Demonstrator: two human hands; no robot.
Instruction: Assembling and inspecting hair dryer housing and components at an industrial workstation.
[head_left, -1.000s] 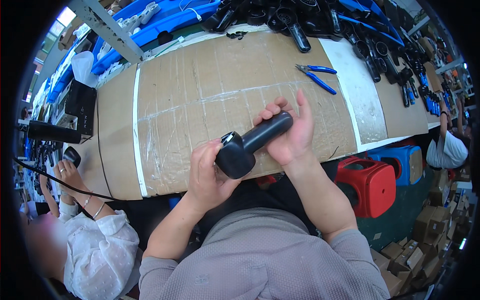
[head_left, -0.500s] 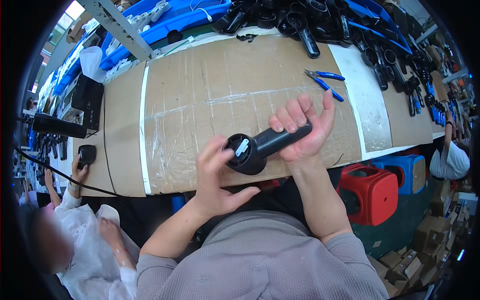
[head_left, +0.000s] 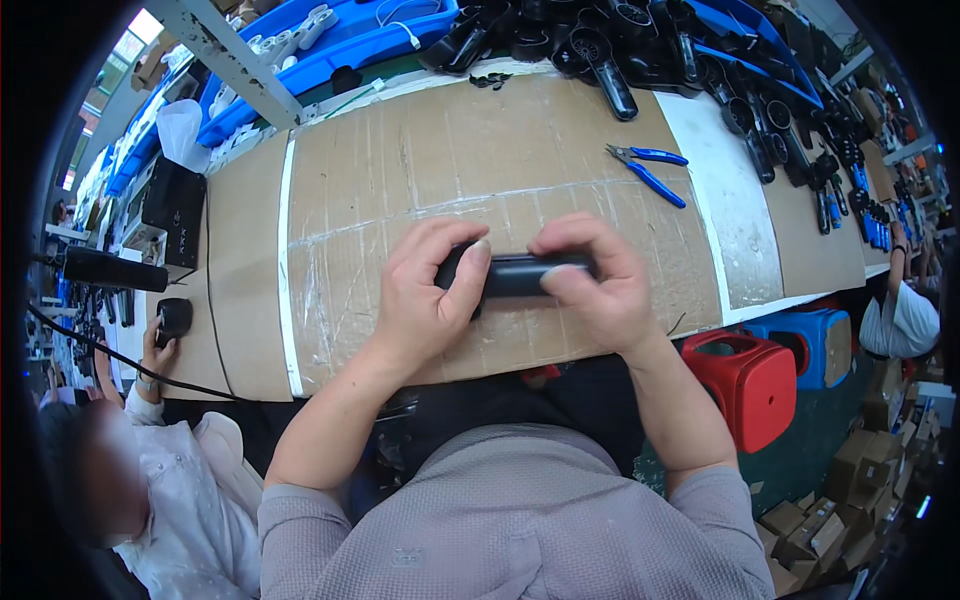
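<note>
Both my hands hold a black handheld fan (head_left: 518,275) level above the cardboard-covered table (head_left: 380,165). My left hand (head_left: 425,285) is wrapped round its wide head, covering most of it. Round the handle's other end, my right hand (head_left: 600,285) is closed, its thumb along the near side and slightly blurred. The inside of the fan head is hidden from this view. Beyond my right hand lie blue-handled cutting pliers (head_left: 650,172), their jaws apart, touching nothing I hold.
Black fans (head_left: 600,70) pile up at the far right, by a blue bin. White parts fill a blue tray (head_left: 330,40) at the far left. A co-worker's hand (head_left: 160,335) holds a black part at left. A red stool (head_left: 745,385) stands at right below the table edge.
The fan has turned from slanting to level, its open head no longer facing up. My left hand, earlier apart beside the head, now grips it; my right hand has rolled over the handle.
</note>
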